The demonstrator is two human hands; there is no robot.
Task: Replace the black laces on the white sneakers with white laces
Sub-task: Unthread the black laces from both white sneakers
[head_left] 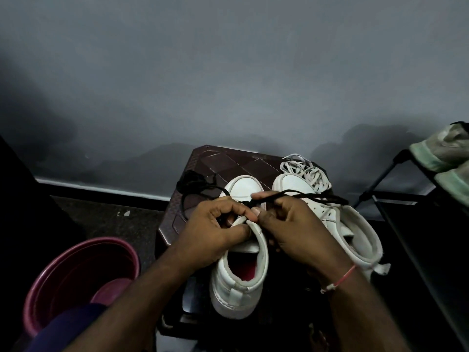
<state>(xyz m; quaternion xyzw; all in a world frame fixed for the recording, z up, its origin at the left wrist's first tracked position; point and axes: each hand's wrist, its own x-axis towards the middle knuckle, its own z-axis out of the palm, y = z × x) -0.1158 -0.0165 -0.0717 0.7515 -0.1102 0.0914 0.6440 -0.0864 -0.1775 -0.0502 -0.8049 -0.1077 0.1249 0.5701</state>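
Note:
Two white high-top sneakers stand side by side on a dark brown stool, toes pointing away from me. My left hand grips the tongue and collar of the left sneaker. My right hand pinches a black lace over that shoe's eyelets; the lace runs right across the right sneaker. A loose bundle of black lace lies at the stool's far left. A pile of white laces lies behind the right sneaker's toe.
A maroon plastic bucket stands on the floor to the left. A black metal rack with greenish cloth on it is at the right. A grey wall rises behind the stool.

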